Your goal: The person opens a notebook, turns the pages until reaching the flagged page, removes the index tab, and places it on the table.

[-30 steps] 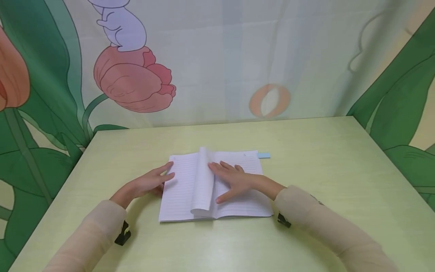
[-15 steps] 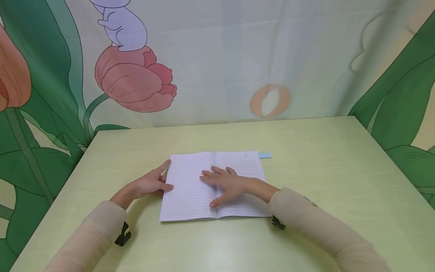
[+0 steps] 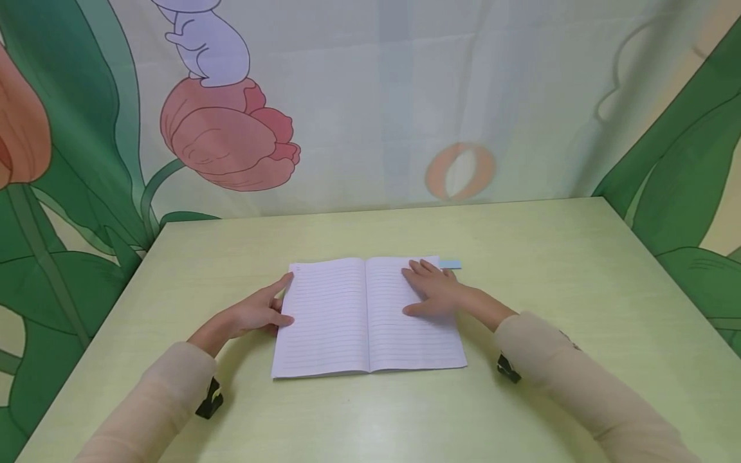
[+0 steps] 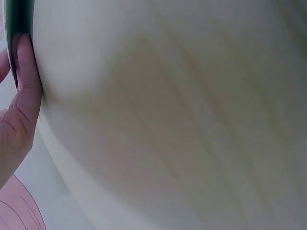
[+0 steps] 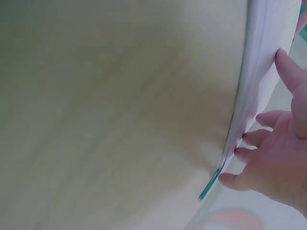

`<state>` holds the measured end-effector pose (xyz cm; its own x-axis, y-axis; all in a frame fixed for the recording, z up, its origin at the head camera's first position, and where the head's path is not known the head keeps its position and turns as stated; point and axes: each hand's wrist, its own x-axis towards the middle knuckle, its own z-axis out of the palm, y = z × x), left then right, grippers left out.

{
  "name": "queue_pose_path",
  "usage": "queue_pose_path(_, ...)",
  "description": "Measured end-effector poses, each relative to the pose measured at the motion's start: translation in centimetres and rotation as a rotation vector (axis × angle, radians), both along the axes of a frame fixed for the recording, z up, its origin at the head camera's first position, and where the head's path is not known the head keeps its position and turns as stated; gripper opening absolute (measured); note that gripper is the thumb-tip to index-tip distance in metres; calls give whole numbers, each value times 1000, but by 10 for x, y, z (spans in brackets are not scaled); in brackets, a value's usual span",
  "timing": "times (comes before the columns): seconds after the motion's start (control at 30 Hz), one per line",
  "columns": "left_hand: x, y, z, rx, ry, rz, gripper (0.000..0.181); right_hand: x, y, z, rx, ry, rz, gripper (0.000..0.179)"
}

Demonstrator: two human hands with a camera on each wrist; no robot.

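An open notebook (image 3: 327, 341) with lined white pages lies on the table, both pages flat. At its left edge my left hand (image 3: 255, 314) pinches the page side, thumb on top and other fingers partly hidden beneath. In the left wrist view, fingers (image 4: 28, 62) of that hand reach under the dark green cover (image 4: 25, 17). My right hand (image 3: 437, 292) rests with spread, fairly straight fingers on the upper part of the right page. A light blue tab (image 3: 450, 264) sticks out past the top right edge, near that hand's little finger; the right wrist view shows the tab (image 5: 210, 184) beside the fingertips.
The pale wooden table (image 3: 556, 270) reaches back to a cloth backdrop (image 3: 359, 116) printed with tulips, leaves and a small animal. Black wrist straps or mounts (image 3: 210, 400) show below both beige sleeves (image 3: 550, 360).
The loose leaf that stood curled at the middle now lies flat on the left. My right hand swept left over it, then moved back to the right page. The left hand stays at the edge.
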<state>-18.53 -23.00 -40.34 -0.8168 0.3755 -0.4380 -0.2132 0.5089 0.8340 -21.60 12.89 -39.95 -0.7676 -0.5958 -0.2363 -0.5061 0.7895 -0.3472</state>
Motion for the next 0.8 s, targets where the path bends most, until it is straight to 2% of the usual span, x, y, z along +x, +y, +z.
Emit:
queue_pose_path(0.3,0,1,1,-6,0,-1,93,-15,27,-1,50,14,-135,87)
queue_pose_path(0.8,0,2,2,-23,-2,-2,92,-11,23,1,4,70,-154,86)
